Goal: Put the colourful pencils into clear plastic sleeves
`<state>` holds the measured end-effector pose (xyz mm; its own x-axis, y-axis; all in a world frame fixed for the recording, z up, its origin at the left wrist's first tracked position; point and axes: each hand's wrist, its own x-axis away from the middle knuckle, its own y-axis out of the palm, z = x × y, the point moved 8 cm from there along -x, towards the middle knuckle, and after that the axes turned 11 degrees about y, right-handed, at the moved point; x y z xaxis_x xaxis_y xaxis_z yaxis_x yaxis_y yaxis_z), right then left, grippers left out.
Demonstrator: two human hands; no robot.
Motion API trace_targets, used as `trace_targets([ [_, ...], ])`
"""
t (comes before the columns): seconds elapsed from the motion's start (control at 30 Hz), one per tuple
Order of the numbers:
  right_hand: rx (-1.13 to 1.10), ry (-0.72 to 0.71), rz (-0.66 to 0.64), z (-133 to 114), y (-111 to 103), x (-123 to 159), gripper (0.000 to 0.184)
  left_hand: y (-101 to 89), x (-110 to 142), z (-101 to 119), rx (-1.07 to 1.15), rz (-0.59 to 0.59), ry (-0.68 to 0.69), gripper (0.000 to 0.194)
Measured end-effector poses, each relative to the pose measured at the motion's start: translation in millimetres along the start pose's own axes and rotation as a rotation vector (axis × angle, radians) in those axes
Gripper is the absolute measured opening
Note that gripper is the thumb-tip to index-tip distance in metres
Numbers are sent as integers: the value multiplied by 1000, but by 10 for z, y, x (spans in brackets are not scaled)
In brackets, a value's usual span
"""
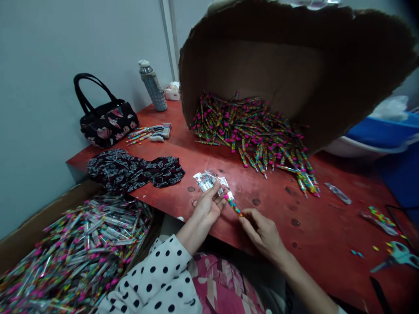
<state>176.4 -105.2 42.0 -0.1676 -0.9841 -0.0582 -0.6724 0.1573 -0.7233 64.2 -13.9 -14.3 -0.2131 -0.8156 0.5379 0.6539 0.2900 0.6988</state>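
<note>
My left hand (207,205) is closed on a small stack of clear plastic sleeves (209,181) above the red table (278,205). My right hand (260,231) pinches the lower end of a colourful pencil (233,204), whose pink tip is at the mouth of a sleeve in my left hand. A big heap of the same colourful pencils (255,135) spills from a tipped cardboard box (294,69) just beyond my hands.
A box of sleeved pencils (75,248) sits low on the left. A dark patterned cloth (134,170), a floral handbag (104,122), a bottle (152,85) and a few pencils (144,134) lie at the left. Teal scissors (397,256), scraps and a blue tub (382,135) are at the right.
</note>
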Motion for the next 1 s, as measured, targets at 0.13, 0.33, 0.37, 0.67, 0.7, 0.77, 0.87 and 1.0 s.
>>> trace_targets([
  [0.13, -124, 80, 22, -46, 93, 56, 10, 73, 20, -15, 16, -32, 19, 11],
  [0.33, -195, 120, 27, -24, 125, 56, 10, 101, 47, -19, 18, -59, 41, 14],
  [0.37, -189, 118, 28, -33, 128, 63, 10, 103, 48, -13, 18, -58, 53, 14],
  [0.67, -217, 157, 117, 8, 117, 115, 13, 157, 78, -19, 14, -116, 105, 15],
  [0.7, -217, 165, 125, 19, 114, 118, 13, 171, 87, -7, 26, -129, 125, 15],
  [0.77, -210, 172, 147, 30, 98, 120, 14, 192, 109, 15, 30, -145, 157, 15],
  [0.87, -197, 149, 189, 6, 55, 119, 13, 219, 146, 37, -23, -173, 197, 18],
  [1.0, -219, 150, 188, -6, 40, 114, 13, 214, 164, 68, -105, -185, 249, 22],
])
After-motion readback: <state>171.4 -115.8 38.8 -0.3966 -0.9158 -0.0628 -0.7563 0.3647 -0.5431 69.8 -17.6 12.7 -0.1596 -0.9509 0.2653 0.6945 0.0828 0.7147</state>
